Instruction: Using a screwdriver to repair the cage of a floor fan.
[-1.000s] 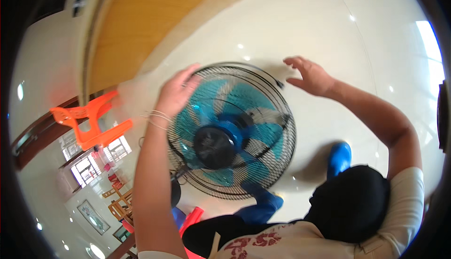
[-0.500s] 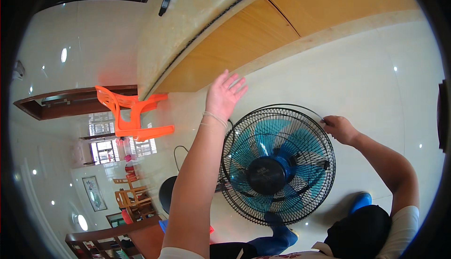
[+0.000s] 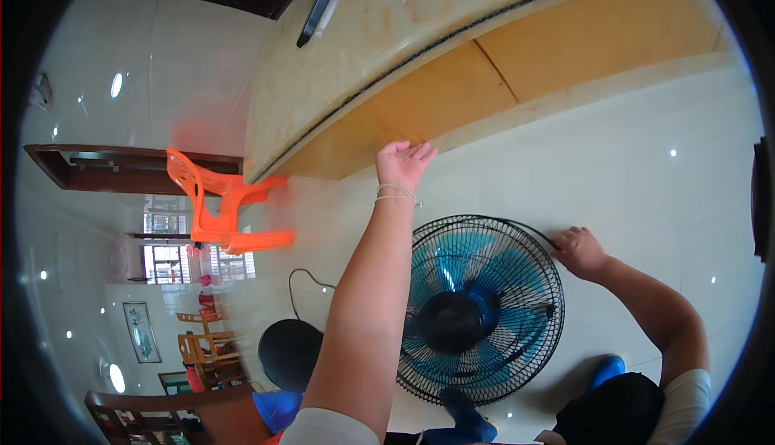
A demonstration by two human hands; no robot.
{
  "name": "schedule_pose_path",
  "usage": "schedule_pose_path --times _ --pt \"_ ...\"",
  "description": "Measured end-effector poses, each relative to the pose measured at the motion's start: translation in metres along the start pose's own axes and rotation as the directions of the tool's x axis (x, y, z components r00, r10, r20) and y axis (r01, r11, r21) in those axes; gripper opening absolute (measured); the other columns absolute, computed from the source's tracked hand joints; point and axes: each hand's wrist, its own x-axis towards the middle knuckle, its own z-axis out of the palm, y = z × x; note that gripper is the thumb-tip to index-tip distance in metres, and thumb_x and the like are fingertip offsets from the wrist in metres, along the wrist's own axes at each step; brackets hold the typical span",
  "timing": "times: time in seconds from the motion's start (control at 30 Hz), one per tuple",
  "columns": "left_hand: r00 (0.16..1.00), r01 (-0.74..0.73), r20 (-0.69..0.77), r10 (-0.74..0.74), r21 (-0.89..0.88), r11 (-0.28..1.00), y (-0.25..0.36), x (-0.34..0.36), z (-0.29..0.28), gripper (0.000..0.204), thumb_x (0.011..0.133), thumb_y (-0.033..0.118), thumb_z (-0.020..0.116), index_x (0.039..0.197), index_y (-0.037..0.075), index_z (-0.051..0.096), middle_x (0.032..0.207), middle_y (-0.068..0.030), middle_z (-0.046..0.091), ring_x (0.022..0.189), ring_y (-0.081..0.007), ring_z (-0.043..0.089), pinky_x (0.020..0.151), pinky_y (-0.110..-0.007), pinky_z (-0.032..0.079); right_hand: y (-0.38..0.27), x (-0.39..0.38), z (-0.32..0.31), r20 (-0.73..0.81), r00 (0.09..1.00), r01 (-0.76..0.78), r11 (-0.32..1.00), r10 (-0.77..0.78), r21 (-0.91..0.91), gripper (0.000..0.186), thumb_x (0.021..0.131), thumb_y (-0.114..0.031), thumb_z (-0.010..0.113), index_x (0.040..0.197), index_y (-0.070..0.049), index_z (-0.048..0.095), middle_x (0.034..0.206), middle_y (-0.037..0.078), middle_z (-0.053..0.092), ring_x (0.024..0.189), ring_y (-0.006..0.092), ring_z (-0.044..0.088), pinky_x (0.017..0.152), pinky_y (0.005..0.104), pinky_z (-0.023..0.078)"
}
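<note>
A floor fan (image 3: 454,321) with a round black wire grille and translucent blue blades faces up in front of me. My right hand (image 3: 580,253) is at its far right edge, thumb and fingers closed on the end of a thin black strip (image 3: 529,229). That strip curves along the grille's rim and stands slightly off it near my fingers. Beyond the fan, my left hand (image 3: 405,165) is raised with its fingers apart, holding nothing, and a thin bracelet (image 3: 395,193) circles the wrist. My left forearm hides the grille's left edge.
A stone-topped counter (image 3: 363,33) with wooden fronts runs along the far side. An orange plastic chair (image 3: 214,215) stands at the left. A black round base (image 3: 291,354) with a cord lies left of my forearm. Blue footwear (image 3: 607,370) shows near the fan.
My left hand has moved closer to the counter front, its fingers more bent. My right hand stays at the grille's edge with the strip. The whole view has shifted, placing fan and counter lower.
</note>
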Motion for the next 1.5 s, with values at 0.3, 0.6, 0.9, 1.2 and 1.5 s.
schedule_pose_path --times 0.3,0.6,0.9,1.2,1.5 --pt "0.995 -0.054 -0.09 0.04 -0.161 0.986 -0.014 0.012 -0.01 0.047 0.08 0.004 0.048 0.126 -0.006 0.04 0.132 -0.0199 0.041 0.127 -0.0339 0.038 0.11 -0.052 0.032 0.052 -0.005 -0.016 -0.187 0.971 0.15 0.989 -0.148 -0.003 0.045 0.087 -0.034 0.065 0.123 -0.009 0.056 0.118 0.01 0.057 0.113 0.0288 0.05 0.098 0.043 0.039" --pt "0.969 0.091 -0.222 -0.106 -0.075 0.993 -0.018 -0.023 -0.043 0.033 0.079 -0.003 0.05 0.112 -0.001 0.048 0.116 -0.0125 0.053 0.11 -0.0299 0.05 0.097 -0.045 0.042 0.053 -0.007 -0.01 -0.202 0.91 0.272 0.889 -0.362 -0.368 0.055 0.073 -0.032 0.071 0.122 -0.012 0.055 0.118 0.007 0.053 0.11 0.0265 0.05 0.094 0.0434 0.039" --pt "0.754 -0.512 -0.223 0.617 0.389 0.766 0.017 -0.177 -0.033 0.048 0.082 -0.007 0.055 0.127 0.003 0.045 0.119 -0.0126 0.054 0.115 -0.0266 0.051 0.105 -0.043 0.038 0.05 -0.013 -0.011 -0.167 0.933 0.22 0.872 -0.319 -0.437 0.061 0.069 -0.03 0.074 0.124 -0.017 0.051 0.122 0.005 0.05 0.112 0.0251 0.049 0.094 0.0442 0.038" --pt "0.515 -0.436 0.7 0.494 0.71 -0.553 0.078 -0.2 -0.002 0.016 0.091 0.017 0.059 0.101 0.004 0.063 0.1 -0.0091 0.064 0.093 -0.024 0.06 0.095 -0.044 0.041 0.058 -0.011 -0.001 -0.168 0.936 0.213 0.877 -0.309 -0.43 0.054 0.072 -0.028 0.07 0.121 -0.015 0.053 0.121 0.007 0.052 0.112 0.0276 0.049 0.092 0.0465 0.038" --pt "0.903 -0.333 0.299 -0.309 0.941 -0.062 0.14 -0.168 0.026 0.019 0.095 0.013 0.058 0.102 -0.001 0.068 0.094 -0.0056 0.07 0.084 -0.0123 0.063 0.076 -0.027 0.049 0.081 -0.012 0.018 -0.051 0.98 0.162 0.916 -0.194 -0.367 0.058 0.071 -0.039 0.07 0.122 -0.014 0.06 0.129 0.006 0.051 0.117 0.0281 0.046 0.097 0.0465 0.035"
